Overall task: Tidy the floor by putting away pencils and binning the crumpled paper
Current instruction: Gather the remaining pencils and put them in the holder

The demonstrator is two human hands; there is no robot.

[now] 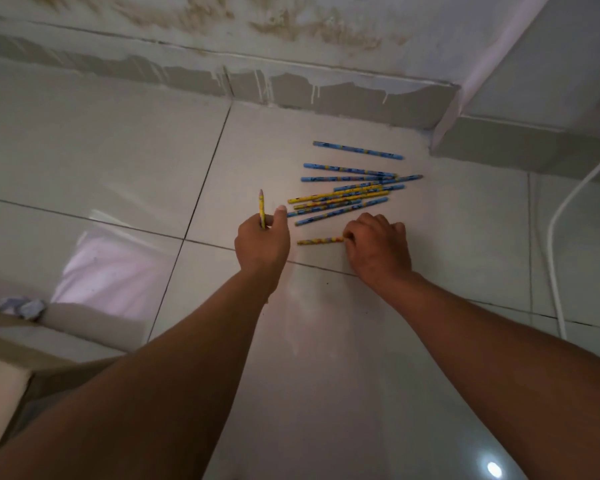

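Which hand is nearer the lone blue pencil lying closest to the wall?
Right. The right hand sits below the lone blue pencil, pinching a yellow pencil on the floor. The left hand is farther left, holding another yellow pencil upright.

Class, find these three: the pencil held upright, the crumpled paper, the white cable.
upright pencil [261,206], head view, mid-shaft above the left hand.
crumpled paper [23,307], head view, its centre.
white cable [557,216], head view, its bend.
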